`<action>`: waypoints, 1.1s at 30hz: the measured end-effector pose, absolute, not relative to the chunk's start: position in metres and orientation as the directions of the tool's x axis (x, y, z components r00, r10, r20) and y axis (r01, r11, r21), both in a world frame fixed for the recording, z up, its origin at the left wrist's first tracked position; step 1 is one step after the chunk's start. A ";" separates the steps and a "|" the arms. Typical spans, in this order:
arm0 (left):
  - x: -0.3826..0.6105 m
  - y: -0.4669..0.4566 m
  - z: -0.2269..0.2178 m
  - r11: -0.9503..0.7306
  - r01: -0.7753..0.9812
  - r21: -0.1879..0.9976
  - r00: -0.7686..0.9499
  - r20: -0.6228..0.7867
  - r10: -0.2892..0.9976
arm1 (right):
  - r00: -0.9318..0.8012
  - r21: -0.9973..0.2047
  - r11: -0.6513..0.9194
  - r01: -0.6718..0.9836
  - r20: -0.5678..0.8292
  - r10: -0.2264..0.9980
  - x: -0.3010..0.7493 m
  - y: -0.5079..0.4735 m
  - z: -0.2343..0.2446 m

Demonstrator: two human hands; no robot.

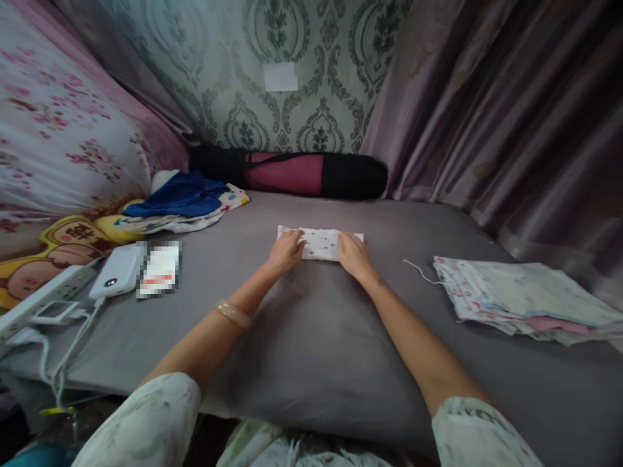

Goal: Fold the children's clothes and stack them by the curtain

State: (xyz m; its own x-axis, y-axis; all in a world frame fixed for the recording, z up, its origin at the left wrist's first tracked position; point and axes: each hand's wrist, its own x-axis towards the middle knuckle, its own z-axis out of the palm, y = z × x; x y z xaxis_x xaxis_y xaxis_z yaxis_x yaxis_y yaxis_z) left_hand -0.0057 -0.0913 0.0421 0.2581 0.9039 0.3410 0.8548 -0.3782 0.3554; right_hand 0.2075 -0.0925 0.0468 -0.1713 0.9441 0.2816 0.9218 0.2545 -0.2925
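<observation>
A small folded white cloth [320, 244] with a sparse dark print lies flat on the grey bed sheet in front of me. My left hand [287, 251] is on its left end, the fingers bent over the fabric. At the right end, my right hand [354, 251] grips the cloth in the same way, fingers curled on top. Both thumbs point inward, and the middle of the cloth shows between the hands. What lies under the fingers is hidden.
To the right lies a stack of folded printed cloths [530, 295] with a white string. At left are a power strip [53, 295], a white power bank [118, 272], cables and a blurred card [159, 269]. Blue clothing [180, 194] and a long black-and-red bag [287, 174] lie behind.
</observation>
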 end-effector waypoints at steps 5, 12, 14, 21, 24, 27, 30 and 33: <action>0.028 -0.077 0.029 -0.375 0.883 0.282 0.302 0.271 0.914 | -0.382 -0.222 0.410 0.885 0.160 0.910 0.169 -0.080 0.043; 0.028 -0.060 0.020 -0.334 0.921 0.199 0.312 0.131 0.941 | -0.407 -0.184 0.408 0.894 0.045 0.912 0.165 -0.062 0.034; 0.028 -0.059 0.017 -0.309 0.934 0.181 0.295 0.100 0.950 | -0.399 -0.195 0.400 0.896 0.044 0.916 0.165 -0.060 0.028; 0.027 -0.061 0.017 -0.260 0.960 0.106 0.255 0.056 0.965 | -0.379 -0.217 0.389 0.895 0.089 0.921 0.167 -0.059 0.018; 0.024 -0.061 0.017 -0.230 0.968 0.102 0.225 0.057 0.973 | -0.325 -0.221 0.338 0.915 0.093 0.941 0.170 -0.059 0.017; 0.020 -0.060 0.013 -0.211 0.973 0.089 0.205 0.073 0.976 | -0.275 -0.209 0.290 0.934 0.096 0.957 0.177 -0.058 0.016; 0.017 -0.058 0.010 -0.221 0.972 0.075 0.214 0.087 0.973 | -0.241 -0.183 0.258 0.949 0.110 0.964 0.187 -0.058 0.015; 0.013 -0.056 0.010 -0.223 0.972 0.076 0.214 0.102 0.971 | -0.215 -0.153 0.229 0.961 0.101 0.971 0.195 -0.059 0.014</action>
